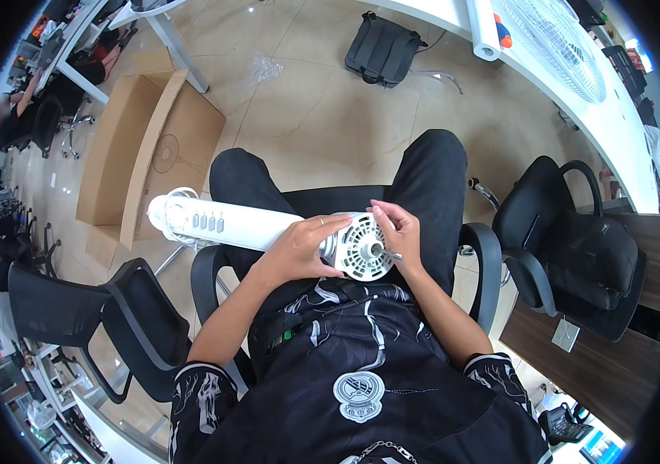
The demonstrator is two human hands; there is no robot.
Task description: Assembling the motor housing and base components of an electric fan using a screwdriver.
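A white electric fan body lies across my lap, its column pointing left, with a row of grey buttons near the far end. At its right end is the round motor housing, slotted, with a metal shaft sticking out of its centre. My left hand is wrapped round the neck beside the housing, thumb below and fingers above. On the other side, my right hand is against the housing's right rim, its thumb and fingertips pinched together near the top edge. Whatever those fingertips hold is too small to make out.
An open cardboard box stands on the floor at left. On the white desk at right lie a round fan grille and a white roll. Black chairs flank me, and a dark backpack lies ahead.
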